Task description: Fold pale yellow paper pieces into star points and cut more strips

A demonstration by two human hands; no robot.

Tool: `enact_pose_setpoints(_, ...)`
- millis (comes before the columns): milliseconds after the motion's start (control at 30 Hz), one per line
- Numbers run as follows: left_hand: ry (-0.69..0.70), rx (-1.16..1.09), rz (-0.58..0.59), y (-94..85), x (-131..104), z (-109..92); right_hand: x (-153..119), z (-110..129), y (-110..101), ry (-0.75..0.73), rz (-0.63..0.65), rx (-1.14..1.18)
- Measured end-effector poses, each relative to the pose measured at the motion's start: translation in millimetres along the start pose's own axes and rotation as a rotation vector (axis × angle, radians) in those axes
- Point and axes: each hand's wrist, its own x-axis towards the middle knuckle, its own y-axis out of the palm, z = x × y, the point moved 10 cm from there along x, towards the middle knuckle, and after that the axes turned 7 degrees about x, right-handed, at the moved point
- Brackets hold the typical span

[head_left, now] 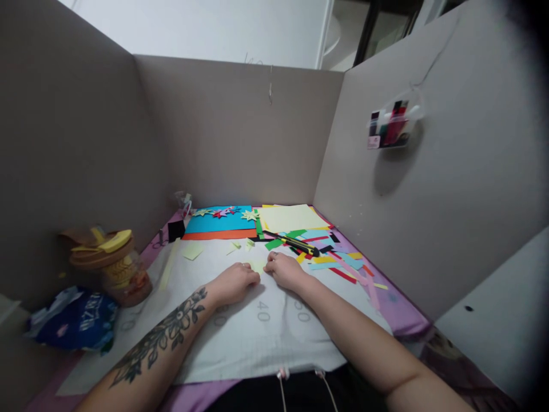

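Note:
A small pale yellow-green paper piece (257,266) lies between my hands on the white sheet (240,355). My left hand (237,281) has its fingers curled at the paper's left edge. The fingers of my right hand (281,269) are pinched together at its right edge. Left of them lies a pale green paper square (193,251), with small folded scraps (250,244) just beyond my hands. A black and yellow cutter knife (300,245) rests beyond my right hand.
Coloured strips (343,273) are scattered at the right. Paper stars (250,215) sit on blue paper (206,225) at the back, beside cream sheets (291,218). A lidded jar (128,280) and blue packet (77,320) stand left. Grey panels (240,131) surround the table.

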Motion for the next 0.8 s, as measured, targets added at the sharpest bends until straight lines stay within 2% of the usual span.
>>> enact_pose_setpoints(167, -0.063, -0.11, -0.185, -14.0, -9, 25, 2, -6, 0, 0.021, -0.019, 0.052)
enact_pose_setpoints(267, -0.145, -0.104, -0.306, -22.0, -15, 42, 2, -4, 0, -0.007, -0.051, 0.092)
enact_pose_setpoints(367, -0.204, -0.058, -0.398, -27.6, -18, 50, 2, 1, -1, -0.058, -0.083, 0.103)
enact_pose_setpoints(433, -0.161, -0.021, -0.381, -25.0, -15, 45, 2, 6, -4, -0.096, -0.111, 0.107)
enact_pose_setpoints(567, -0.026, -0.017, -0.275, -13.4, -9, 35, -1, 18, -7, -0.217, -0.135, 0.14)
enact_pose_setpoints(800, 0.021, -0.075, -0.234, -11.4, -9, 32, -8, 32, -3, -0.377, -0.1, 0.191)
